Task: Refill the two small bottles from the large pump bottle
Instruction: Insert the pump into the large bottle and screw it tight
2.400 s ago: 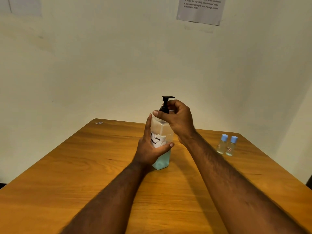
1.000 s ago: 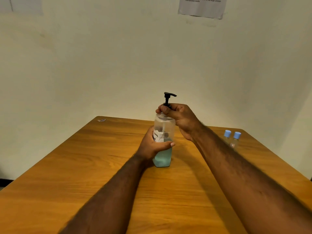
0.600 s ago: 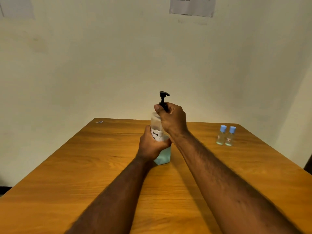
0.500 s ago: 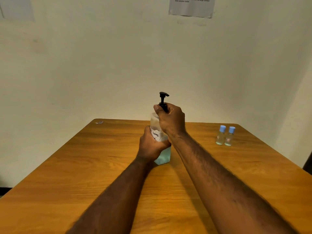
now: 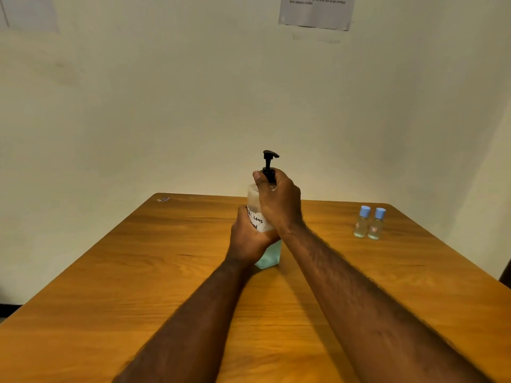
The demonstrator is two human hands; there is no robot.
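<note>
**Inspector A:** Where did the large pump bottle (image 5: 266, 239) stand?

**Inspector B:** Upright near the middle of the wooden table (image 5: 138, 286), well clear of every edge. The left hand (image 5: 249, 240) was wrapped around its body; the right hand (image 5: 279, 201) was closed around the black pump collar (image 5: 268, 174), with the pump head (image 5: 270, 155) standing free above it.

**Inspector A:** And the two small bottles (image 5: 369, 223)?

**Inspector B:** Side by side, blue caps on, near the far right corner, well apart from the hands. Bare tabletop lay open to the left and in front.

**Inspector A:** Any writing?

**Inspector B:** A white handwritten label (image 5: 257, 220) on the pump bottle showed "LENS"; the rest was covered by the hands. Small reddish labels on the small bottles could not be read. A printed sheet (image 5: 316, 11) hung on the wall, its text too small to make out reliably.
</note>
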